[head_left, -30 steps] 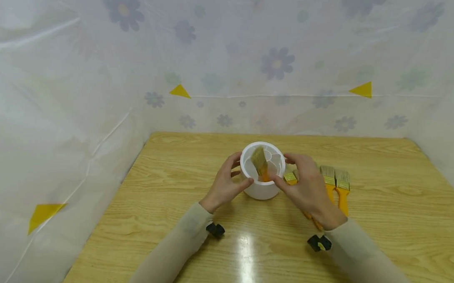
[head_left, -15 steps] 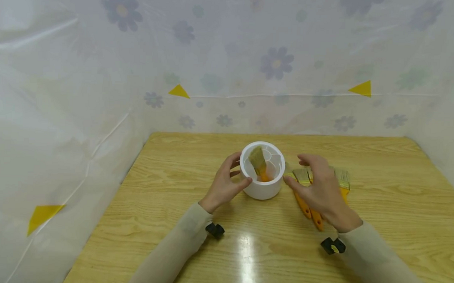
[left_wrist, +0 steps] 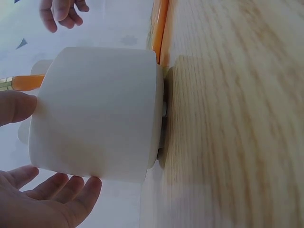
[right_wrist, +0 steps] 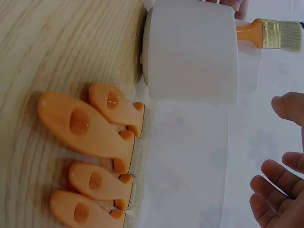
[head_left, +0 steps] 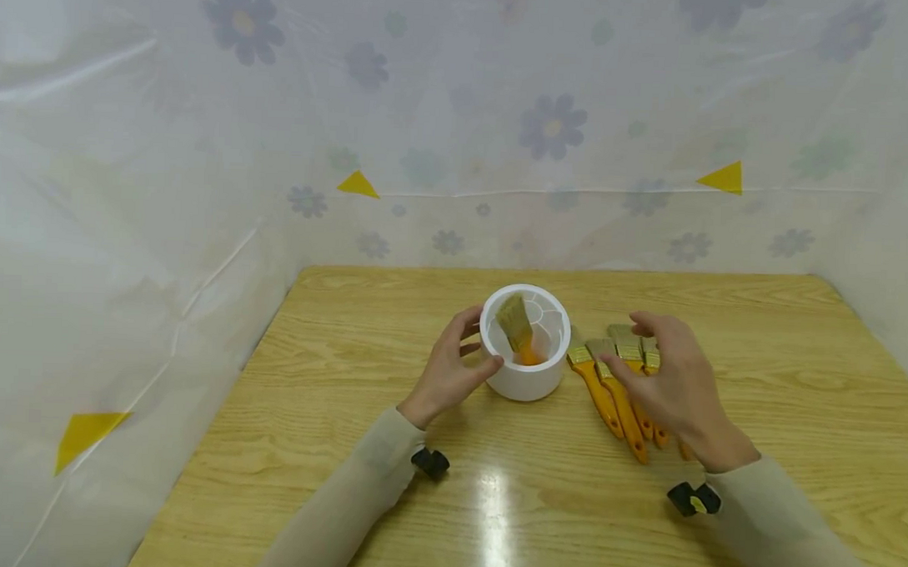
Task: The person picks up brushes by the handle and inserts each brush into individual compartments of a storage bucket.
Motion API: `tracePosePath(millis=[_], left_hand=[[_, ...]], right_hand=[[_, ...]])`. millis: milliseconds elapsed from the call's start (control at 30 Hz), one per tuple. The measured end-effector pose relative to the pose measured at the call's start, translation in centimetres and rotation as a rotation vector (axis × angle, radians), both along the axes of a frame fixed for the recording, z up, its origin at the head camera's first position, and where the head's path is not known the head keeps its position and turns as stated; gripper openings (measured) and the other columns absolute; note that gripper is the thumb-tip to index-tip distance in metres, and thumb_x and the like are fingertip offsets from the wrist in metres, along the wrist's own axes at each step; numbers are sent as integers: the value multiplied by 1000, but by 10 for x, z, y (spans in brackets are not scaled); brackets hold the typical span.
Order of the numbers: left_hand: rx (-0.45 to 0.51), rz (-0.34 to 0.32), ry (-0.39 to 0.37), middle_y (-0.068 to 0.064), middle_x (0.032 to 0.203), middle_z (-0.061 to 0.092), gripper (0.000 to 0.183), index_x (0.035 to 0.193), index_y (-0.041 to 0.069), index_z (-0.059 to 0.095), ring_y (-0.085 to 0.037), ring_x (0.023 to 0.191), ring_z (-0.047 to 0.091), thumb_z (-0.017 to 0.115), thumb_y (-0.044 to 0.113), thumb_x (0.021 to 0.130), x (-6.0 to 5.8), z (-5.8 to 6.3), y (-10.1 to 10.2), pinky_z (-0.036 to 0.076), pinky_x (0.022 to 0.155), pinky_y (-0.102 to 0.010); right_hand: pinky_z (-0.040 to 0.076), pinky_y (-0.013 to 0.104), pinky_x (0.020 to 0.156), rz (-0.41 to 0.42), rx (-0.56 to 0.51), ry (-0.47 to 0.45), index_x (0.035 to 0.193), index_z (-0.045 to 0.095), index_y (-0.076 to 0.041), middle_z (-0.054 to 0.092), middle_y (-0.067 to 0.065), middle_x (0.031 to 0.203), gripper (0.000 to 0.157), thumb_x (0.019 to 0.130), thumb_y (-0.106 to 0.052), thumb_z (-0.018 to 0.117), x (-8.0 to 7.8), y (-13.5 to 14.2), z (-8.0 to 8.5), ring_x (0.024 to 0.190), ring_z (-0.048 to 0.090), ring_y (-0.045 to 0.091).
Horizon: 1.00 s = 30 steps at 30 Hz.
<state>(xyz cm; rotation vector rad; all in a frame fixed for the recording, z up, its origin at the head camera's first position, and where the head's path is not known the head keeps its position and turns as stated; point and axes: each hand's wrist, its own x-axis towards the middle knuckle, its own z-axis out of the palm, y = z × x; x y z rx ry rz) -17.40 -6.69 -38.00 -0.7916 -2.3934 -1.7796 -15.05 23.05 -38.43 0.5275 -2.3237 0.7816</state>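
Note:
A white round pen holder (head_left: 524, 388) with thin dividers inside stands upright on the table. My left hand (head_left: 453, 371) holds its left side, thumb at the near rim and fingers along the wall. One paintbrush (head_left: 514, 321) leans inside it, bristles up and its orange handle down; in the right wrist view this brush (right_wrist: 270, 34) sticks out past the rim. My right hand (head_left: 676, 387) hovers right of the holder with fingers spread and nothing between them. Below it several orange-handled paintbrushes (head_left: 619, 398) lie side by side, bristles away from me, some partly hidden by the hand.
The wood-grain table (head_left: 330, 379) carries the holder and the brushes. White flower-print sheeting (head_left: 459, 133) encloses its back and sides, with yellow triangles (head_left: 724, 179) stuck on it.
My right hand has let go of the paintbrush in the holder and moved right, over the loose brushes. The brush inside leans slightly further left. My left hand stays on the holder.

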Motion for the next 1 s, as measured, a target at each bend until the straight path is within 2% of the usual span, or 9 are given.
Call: tracePosePath(millis=[433, 700, 1000], left_hand=[[-6, 0, -5, -23, 140, 40, 66, 143, -3, 34, -38, 126, 44, 67, 1, 87, 0, 1, 1, 42, 98, -55], [-18, 10, -9, -24, 141, 39, 66, 143, -4, 34, -40, 126, 43, 66, 0, 86, 1, 3, 1, 42, 97, -56], [-23, 17, -13, -23, 141, 39, 66, 144, -2, 34, -38, 126, 44, 66, 0, 87, 1, 3, 2, 43, 97, -55]], right_hand=[[43, 49, 79, -46, 18, -33, 123, 56, 5, 60, 18, 103, 62, 70, -13, 83, 3, 20, -9, 95, 54, 33], [42, 48, 76, -65, 34, -34, 122, 56, 6, 59, 19, 100, 62, 69, -10, 83, 4, 32, -14, 93, 53, 33], [41, 52, 77, -95, 26, -97, 124, 55, 6, 58, 20, 104, 60, 74, -16, 81, 8, 46, -17, 95, 52, 35]])
